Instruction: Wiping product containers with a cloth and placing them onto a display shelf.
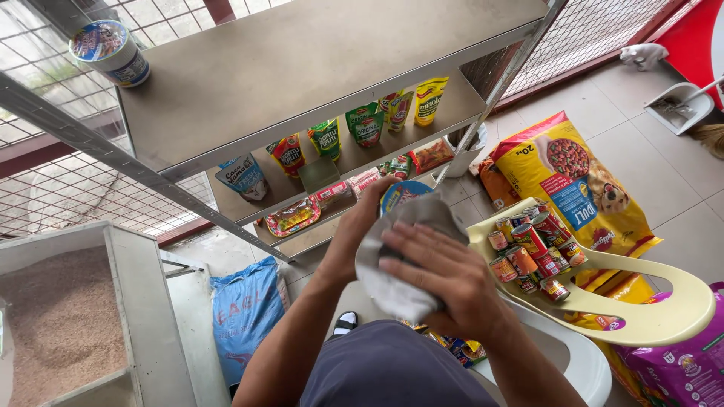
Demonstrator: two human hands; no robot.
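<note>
Two hands meet at the centre of the view. The right hand lies flat over a grey cloth, fingers spread and pressing it down. The cloth wraps a round cup with a blue lid, which shows just above the right hand. The left hand is closed around the cup from the left side, mostly hidden by the cloth.

A second round cup with a blue-and-white label stands on the top metal shelf, well apart from both hands. On the lower shelf, upright pouches in red, green and yellow stand in a row. A pale yellow plastic chair to the right holds a cluster of red-labelled cans. A large yellow pet food bag lies on the floor behind the chair. A blue sack leans at lower left.
</note>
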